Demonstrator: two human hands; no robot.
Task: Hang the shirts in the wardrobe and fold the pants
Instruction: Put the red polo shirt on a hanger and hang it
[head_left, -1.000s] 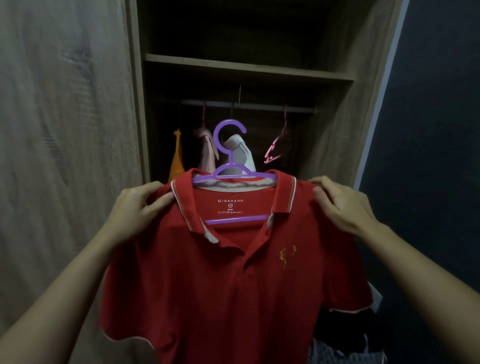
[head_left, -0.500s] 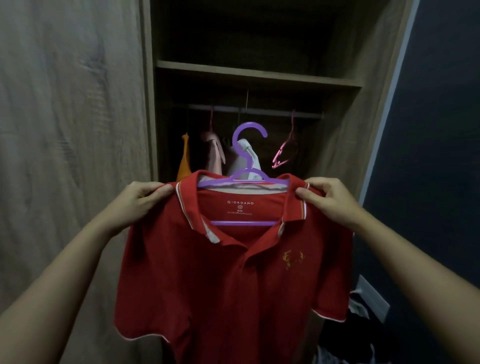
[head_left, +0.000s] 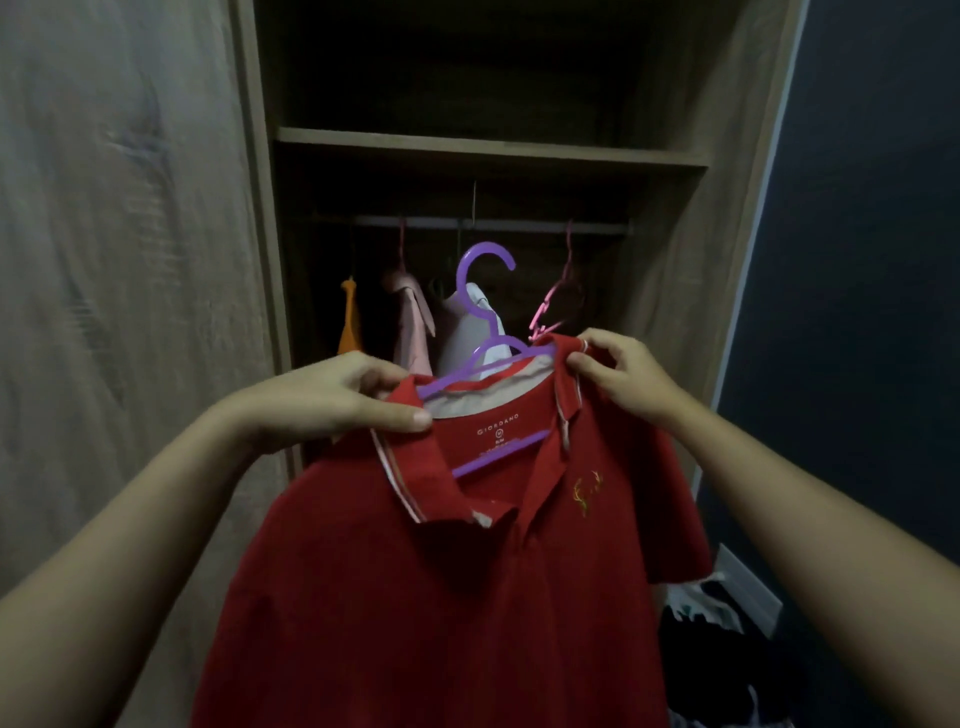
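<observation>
Both grips are pinching cloth: my left grip (head_left: 332, 400) has thumb and fingers closed on the left side of the collar of the red shirt (head_left: 441, 571), and my right grip (head_left: 618, 374) nips the collar's right tip between narrow fingertips. Neither one touches the hook as far as I can tell. The shirt sits on the purple hanger (head_left: 498, 454), tilted with its left end lower, held up in front of the open wardrobe (head_left: 488, 148) and below the rail (head_left: 493, 224). I judge this to be the hanging step, with the collar being squared up first. Next, one grip should take the hanger near its hook, lift it and set it over the rail, probably in the gap between the white shirt (head_left: 472, 322) and the pink hanger (head_left: 550, 301).
</observation>
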